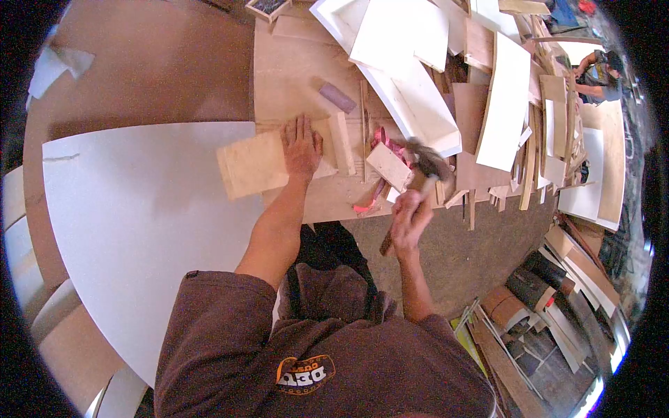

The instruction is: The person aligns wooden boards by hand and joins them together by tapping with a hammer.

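A pale, rectangular wooden board [252, 169] lay at the near part of a light-brown plywood worktop [296, 59], its nine o'clock end overlapping a large, curved white sheet [139, 230]. (Clock directions were read outward from this board.) The left hand [302, 150] rested flat on it, palm down, fingers extended and gripping nothing. Toward three o'clock, just beside that hand, was a narrow, pale wooden strip [342, 143]; whether it was joined to the board could not be told. Well apart from the left hand, also at three o'clock, the right hand [410, 219] was closed round the brown wooden handle of a dark-headed hammer [430, 161], whose head appeared blurred. Near the hammer lay a small, pale rectangular wooden block [389, 166] and a crumpled red ribbon [364, 207]. A purplish-brown oblong block [337, 97] lay between one and two o'clock; beyond, at two o'clock, white panels [401, 35] were heaped, and another person [601, 75] was visible farther off. Principal hazards, as judged: a stray hammer swing could strike the extended fingers, because they lay close to the strip; uneven palm pressure could rock the board, given its overlap; and the nearby clutter could catch the hammer head, deflecting it.
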The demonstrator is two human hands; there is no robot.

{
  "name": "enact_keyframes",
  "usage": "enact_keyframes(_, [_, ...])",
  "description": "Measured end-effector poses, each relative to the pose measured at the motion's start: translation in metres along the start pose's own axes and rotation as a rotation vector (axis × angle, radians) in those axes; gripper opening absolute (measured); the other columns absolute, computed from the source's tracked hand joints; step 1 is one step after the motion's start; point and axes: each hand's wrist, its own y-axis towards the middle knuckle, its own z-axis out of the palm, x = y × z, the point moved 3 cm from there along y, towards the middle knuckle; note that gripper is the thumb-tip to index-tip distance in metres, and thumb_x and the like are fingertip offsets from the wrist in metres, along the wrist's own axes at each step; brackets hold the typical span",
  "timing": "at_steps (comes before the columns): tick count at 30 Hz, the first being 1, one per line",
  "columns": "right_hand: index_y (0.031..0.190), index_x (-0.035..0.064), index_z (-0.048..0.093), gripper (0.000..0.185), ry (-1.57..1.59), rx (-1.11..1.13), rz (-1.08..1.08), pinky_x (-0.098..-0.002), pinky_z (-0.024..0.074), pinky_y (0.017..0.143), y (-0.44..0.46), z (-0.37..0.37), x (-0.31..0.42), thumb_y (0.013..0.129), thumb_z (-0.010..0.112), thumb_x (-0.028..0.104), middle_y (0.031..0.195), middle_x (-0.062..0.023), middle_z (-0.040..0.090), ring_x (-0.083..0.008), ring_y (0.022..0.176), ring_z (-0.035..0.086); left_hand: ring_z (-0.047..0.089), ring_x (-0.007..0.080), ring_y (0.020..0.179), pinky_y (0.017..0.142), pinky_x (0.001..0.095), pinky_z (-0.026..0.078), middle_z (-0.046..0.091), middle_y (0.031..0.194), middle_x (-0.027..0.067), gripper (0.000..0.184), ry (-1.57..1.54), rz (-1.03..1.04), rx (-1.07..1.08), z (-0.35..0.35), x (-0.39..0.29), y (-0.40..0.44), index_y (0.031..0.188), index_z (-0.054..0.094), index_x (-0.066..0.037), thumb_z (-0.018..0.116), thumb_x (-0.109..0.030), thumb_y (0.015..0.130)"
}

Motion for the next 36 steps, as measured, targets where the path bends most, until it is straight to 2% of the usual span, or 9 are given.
enact_keyframes(4, [0.105, -0.0073, 0.052, 0.04, 0.382, -0.261, -0.11, -0.0395, 0.0452, 0.053, -0.023, 0.013, -0.034, 0.1, 0.047, 0.032, 0.07, -0.0156, 0.059, -0.0285, 0.057, 0.058, 0.038, 0.0294, 0.133, 0.116, 0.0479, 0.016, 0.045, 0.142, 0.0132, 0.05, 0.037, 0.007, 0.008, 0.0, 0.0, 0.003, 0.135, 0.046, -0.001, 0.041, -0.031, 0.096])
enact_keyframes(6, [0.113, -0.0059, 0.052, 0.037, -0.352, 0.334, -0.067, -0.0411, 0.0475, 0.058, -0.033, 0.04, -0.058, 0.099, 0.049, 0.029, 0.075, -0.0186, 0.063, -0.0294, 0.059, 0.06, 0.038, 0.0292, 0.133, 0.116, 0.048, 0.016, 0.045, 0.142, 0.0131, 0.05, 0.031, 0.005, -0.004, -0.003, -0.002, 0.005, 0.136, 0.045, -0.001, 0.041, -0.031, 0.096])
enact_keyframes(10, [0.12, -0.0036, 0.051, 0.037, -0.597, 0.49, -0.08, -0.0417, 0.0481, 0.063, -0.043, 0.053, -0.057, 0.098, 0.05, 0.026, 0.081, -0.0228, 0.064, -0.0314, 0.067, 0.062, 0.038, 0.0283, 0.133, 0.116, 0.0475, 0.016, 0.045, 0.143, 0.013, 0.051, -0.016, -0.001, 0.005, -0.001, 0.001, 0.005, 0.14, 0.042, -0.005, 0.041, -0.032, 0.096])
enact_keyframes(13, [0.113, -0.0036, 0.053, 0.035, -0.286, 0.181, -0.079, -0.0374, 0.0462, 0.06, -0.031, 0.044, -0.033, 0.1, 0.047, 0.028, 0.072, -0.0139, 0.06, -0.0242, 0.065, 0.059, 0.037, 0.0278, 0.134, 0.116, 0.0471, 0.016, 0.044, 0.143, 0.0127, 0.051, 0.008, -0.016, 0.009, 0.0, 0.002, 0.004, 0.141, 0.041, -0.006, 0.041, -0.031, 0.096])
enact_keyframes(18, [0.095, 0.0032, 0.052, 0.04, 0.046, 0.248, 0.095, -0.023, 0.0357, 0.043, 0.036, 0.001, -0.008, 0.103, 0.036, 0.039, 0.06, 0.0003, 0.045, -0.0093, 0.049, 0.043, 0.036, 0.0275, 0.135, 0.116, 0.0476, 0.016, 0.043, 0.145, 0.0118, 0.05, 0.001, -0.027, 0.029, 0.0, 0.0, 0.004, 0.141, 0.042, -0.006, 0.041, -0.029, 0.096])
enact_keyframes(24, [0.096, 0.0079, 0.049, 0.047, 0.579, -0.16, 0.289, -0.0255, 0.0315, 0.037, 0.07, 0.023, 0.0, 0.101, 0.035, 0.052, 0.054, 0.0, 0.038, -0.0094, 0.042, 0.038, 0.036, 0.0278, 0.135, 0.116, 0.0482, 0.016, 0.044, 0.144, 0.0122, 0.048, 0.068, 0.008, 0.052, -0.006, -0.001, 0.003, 0.138, 0.045, -0.004, 0.042, -0.027, 0.095])
enact_keyframes(28, [0.09, 0.0124, 0.045, 0.039, 0.049, 0.371, 0.346, -0.0256, 0.0325, 0.037, 0.037, 0.071, -0.077, 0.1, 0.04, 0.05, 0.063, 0.0003, 0.043, -0.0106, 0.045, 0.039, 0.037, 0.0287, 0.135, 0.116, 0.0482, 0.016, 0.044, 0.144, 0.0134, 0.047, 0.041, 0.02, 0.024, -0.008, -0.002, 0.004, 0.136, 0.047, -0.003, 0.042, -0.024, 0.095])
enact_keyframes(32, [0.094, 0.0106, 0.044, 0.045, 0.322, 0.283, 0.587, -0.0226, 0.031, 0.037, 0.05, 0.055, -0.077, 0.098, 0.041, 0.055, 0.062, 0.0003, 0.042, -0.0084, 0.046, 0.039, 0.036, 0.0287, 0.136, 0.116, 0.0479, 0.016, 0.044, 0.144, 0.0137, 0.047, 0.02, -0.022, 0.042, -0.009, -0.003, 0.007, 0.137, 0.046, -0.004, 0.042, -0.023, 0.094])
enact_keyframes(36, [0.094, 0.0075, 0.044, 0.042, 0.324, 0.179, 0.411, -0.0221, 0.0313, 0.036, 0.07, 0.025, -0.048, 0.1, 0.039, 0.049, 0.059, 0.0003, 0.041, -0.0073, 0.043, 0.039, 0.034, 0.028, 0.137, 0.116, 0.0479, 0.015, 0.043, 0.145, 0.0133, 0.049, -0.011, -0.005, 0.041, -0.004, -0.002, 0.003, 0.139, 0.043, -0.004, 0.042, -0.023, 0.094])
